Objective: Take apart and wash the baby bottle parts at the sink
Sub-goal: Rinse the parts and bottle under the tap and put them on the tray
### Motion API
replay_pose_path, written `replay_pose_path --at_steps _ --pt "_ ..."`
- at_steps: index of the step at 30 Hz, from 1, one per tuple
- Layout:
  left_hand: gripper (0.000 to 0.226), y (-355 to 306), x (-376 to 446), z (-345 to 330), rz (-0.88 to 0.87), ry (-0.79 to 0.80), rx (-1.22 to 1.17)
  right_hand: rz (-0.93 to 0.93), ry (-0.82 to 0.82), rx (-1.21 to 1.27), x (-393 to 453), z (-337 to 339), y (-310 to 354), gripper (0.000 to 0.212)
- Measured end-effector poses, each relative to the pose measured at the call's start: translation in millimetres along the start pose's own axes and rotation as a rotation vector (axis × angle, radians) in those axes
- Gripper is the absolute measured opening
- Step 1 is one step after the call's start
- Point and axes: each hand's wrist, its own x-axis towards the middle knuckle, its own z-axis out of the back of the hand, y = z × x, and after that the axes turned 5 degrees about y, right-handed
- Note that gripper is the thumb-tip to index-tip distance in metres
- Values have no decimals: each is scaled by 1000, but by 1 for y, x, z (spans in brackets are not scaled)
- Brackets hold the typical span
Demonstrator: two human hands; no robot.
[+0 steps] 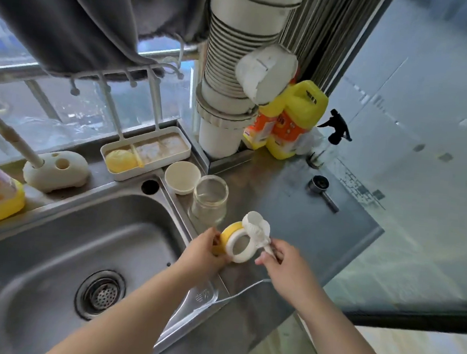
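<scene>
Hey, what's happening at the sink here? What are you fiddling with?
A person stands at a steel sink taking a baby bottle apart. The left hand grips the yellow collar with its white ring, while the right hand pinches the white handle piece attached to it. The empty glass bottle already stands on the counter beside a small white cap. No water is visibly running, so washing seems not yet begun.
</scene>
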Motion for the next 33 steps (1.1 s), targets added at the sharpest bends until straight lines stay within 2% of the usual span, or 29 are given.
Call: replay_pose_path --at_steps 4,6,10,13,16,18,20,24,27,29,33 --pt "29 4 -30 4 101 32 -284 75 36 -40 -7 -7 12 18" --pt "23 13 -53 13 125 -25 -348 132 81 -56 -12 -16 27 22" --pt "15 49 -106 51 212 -318 -298 239 256 -73 -20 -53 63 29" --pt "13 81 -148 88 289 -512 -494 322 418 -142 -15 -99 88 24" --pt "10 112 -183 118 297 -673 -609 465 521 -164 -16 -140 120 54" --pt "9 130 -202 132 279 -754 -610 562 554 -180 -21 -161 138 62" --pt "12 143 -216 142 271 -790 -633 640 564 -204 -23 -179 148 63" --pt "31 159 -233 152 244 -804 -768 691 587 -240 -26 -204 159 46" --pt "23 162 -237 157 193 -793 -860 753 586 -242 -28 -212 167 39" --pt "19 162 -237 162 156 -796 -843 789 559 -236 -27 -216 174 39" --pt "18 162 -230 169 119 -763 -645 922 556 -283 -28 -218 189 50"
